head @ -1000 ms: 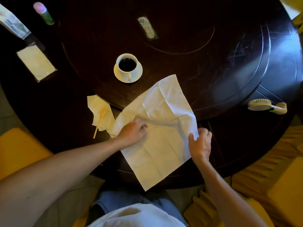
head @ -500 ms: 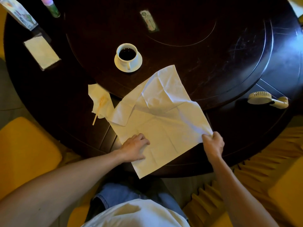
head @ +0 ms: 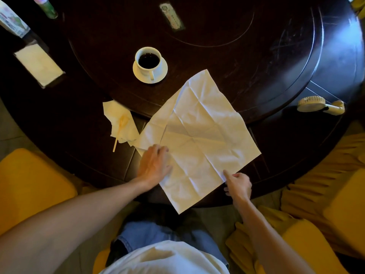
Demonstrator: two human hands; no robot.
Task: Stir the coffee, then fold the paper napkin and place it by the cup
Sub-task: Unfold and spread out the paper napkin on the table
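- Spread flat and creased on the table [head: 256, 46]: napkin [head: 199, 139], not yet folded, its far corner just short of the saucer, near corner hanging over the table edge at 6 o'clock.
- Resting flat on the napkin's 9 o'clock edge: left hand [head: 155, 165], fingers extended, pressing.
- Touching the napkin's 5 o'clock edge: right hand [head: 238, 184], forefinger extended, others curled; an actual pinch cannot be told.
- Standing at 11 o'clock of the napkin: cup [head: 149, 61], coffee inside.
- Lying on a crumpled tissue at 9 o'clock: stirrer [head: 118, 133], so stirring judged done; folding and placing left.
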